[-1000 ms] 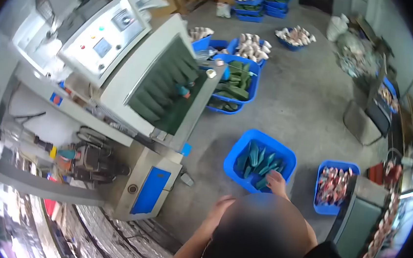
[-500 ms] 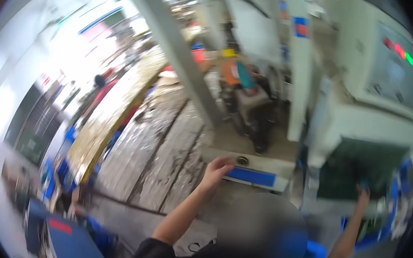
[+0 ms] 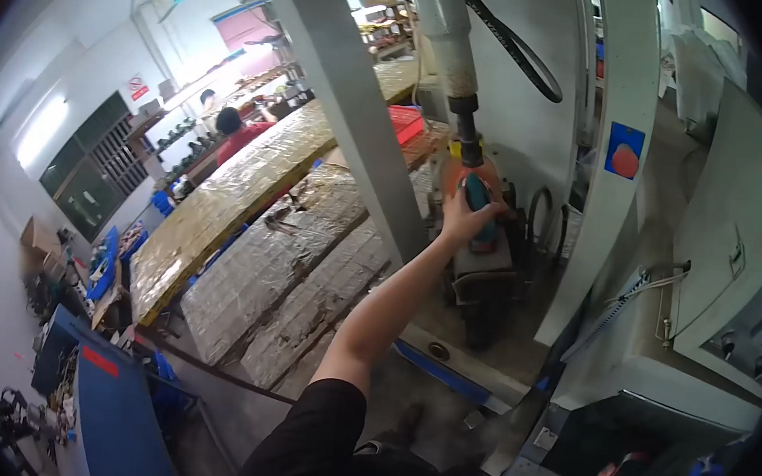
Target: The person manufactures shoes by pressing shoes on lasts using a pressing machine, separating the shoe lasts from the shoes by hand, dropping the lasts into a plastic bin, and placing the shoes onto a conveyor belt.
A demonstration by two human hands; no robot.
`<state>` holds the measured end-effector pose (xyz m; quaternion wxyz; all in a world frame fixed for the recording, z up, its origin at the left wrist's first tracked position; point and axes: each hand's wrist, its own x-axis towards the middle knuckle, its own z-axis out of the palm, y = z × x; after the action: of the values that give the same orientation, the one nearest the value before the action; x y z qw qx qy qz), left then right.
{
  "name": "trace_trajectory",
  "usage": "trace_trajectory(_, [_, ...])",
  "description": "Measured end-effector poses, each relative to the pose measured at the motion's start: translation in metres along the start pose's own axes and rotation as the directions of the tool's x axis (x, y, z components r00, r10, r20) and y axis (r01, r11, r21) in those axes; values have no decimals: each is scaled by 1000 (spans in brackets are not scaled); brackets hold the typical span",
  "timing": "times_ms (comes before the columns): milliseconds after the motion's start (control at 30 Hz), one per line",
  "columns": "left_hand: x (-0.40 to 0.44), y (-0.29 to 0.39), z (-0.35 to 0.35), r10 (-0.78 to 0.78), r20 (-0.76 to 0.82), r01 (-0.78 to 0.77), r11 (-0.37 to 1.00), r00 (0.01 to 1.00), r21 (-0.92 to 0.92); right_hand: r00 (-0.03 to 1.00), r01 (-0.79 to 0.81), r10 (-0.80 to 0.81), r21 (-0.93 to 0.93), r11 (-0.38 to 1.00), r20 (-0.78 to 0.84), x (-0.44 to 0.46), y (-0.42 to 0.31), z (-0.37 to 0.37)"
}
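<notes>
My left hand reaches forward over the machine, its fingers curled round a teal, shoe-shaped piece. That piece rests against an orange part of the machine, beneath a vertical press shaft. Below it is a dark metal block. At the lower right, in front of a dark opening in a grey cabinet, my right hand is dim and partly out of sight. Its fingers are too unclear to read, and so is anything in them.
A grey post rises left of the machine and another post at its right. Foil-wrapped long panels lie to the left. A grey cabinet stands at right. A person in red is farther back.
My left hand has moved forward and up from beside the blue strip onto the teal piece. My right hand now shows lower in view. The view has shifted, bringing the press shaft into sight.
</notes>
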<state>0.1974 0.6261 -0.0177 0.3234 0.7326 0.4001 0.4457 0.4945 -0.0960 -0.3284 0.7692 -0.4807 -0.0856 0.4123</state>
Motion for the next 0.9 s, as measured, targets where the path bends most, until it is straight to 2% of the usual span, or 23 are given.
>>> trace_trajectory(33, [7,2,11,6,12,-8,984,1000,178,953,19,26,147,989,-300,-47,0,65])
trace_trajectory(100, [13,-11,25,85,-40,-71,960,996,270,877,83,16,186,979,-480,-114,16,130])
trace_trajectory(200, [11,-26,36,195,-143,-163,964,970,212,784,169,7,225,959,-620,-185,53,224])
trace_trajectory(233, [7,-9,34,131,-110,-115,983,985,142,769,195,-2,231,953,-639,-200,67,253])
trace_trajectory(300, [-3,-3,35,30,-74,-16,981,997,191,762,237,-37,226,945,-646,-211,91,314])
trace_trajectory(333, [-5,-10,36,27,-41,-20,985,999,170,769,256,-63,216,942,-636,-209,98,346])
trace_trajectory(400, [-2,-26,36,233,-122,-242,968,965,-66,817,293,-156,166,942,-555,-183,98,406])
trace_trajectory(433, [-3,-30,27,225,-107,-235,968,968,-91,848,300,-207,119,947,-488,-160,90,435])
trace_trajectory(467, [-4,-35,14,99,-79,-122,910,992,-397,875,305,-254,63,950,-412,-131,79,463])
trace_trajectory(500, [-1,-34,-4,-14,-10,4,754,1000,-657,908,220,-213,-21,975,-361,-95,67,484])
trace_trajectory(533, [5,-25,-39,-86,139,163,550,987,-819,936,141,-170,-114,983,-307,-60,56,506])
trace_trajectory(567, [15,-23,-77,-120,295,319,304,948,-898,965,181,-202,-135,974,-165,-15,28,559])
trace_trajectory(600, [22,-39,-105,-155,396,417,142,905,-898,973,224,-229,-145,964,-19,30,1,613])
trace_trajectory(633, [24,-56,-130,-170,494,497,-29,852,-867,977,212,-214,-137,968,3,68,-6,647])
trace_trajectory(700, [14,-78,-166,-160,428,434,1,889,-901,929,369,-322,-400,839,181,155,-10,684])
trace_trajectory(767, [-2,-77,-198,-130,347,348,-16,929,-937,956,283,-201,-500,818,213,208,-18,732])
trace_trajectory(800, [-14,-86,-213,-177,365,372,3,914,-928,956,286,-207,-508,813,206,230,-6,732])
trace_trajectory(867, [-31,-111,-236,-220,380,392,12,898,-920,917,398,-298,-669,628,266,265,15,729])
trace_trajectory(900, [-37,-123,-244,-156,398,406,19,904,-914,900,430,-325,-715,551,290,273,20,730])
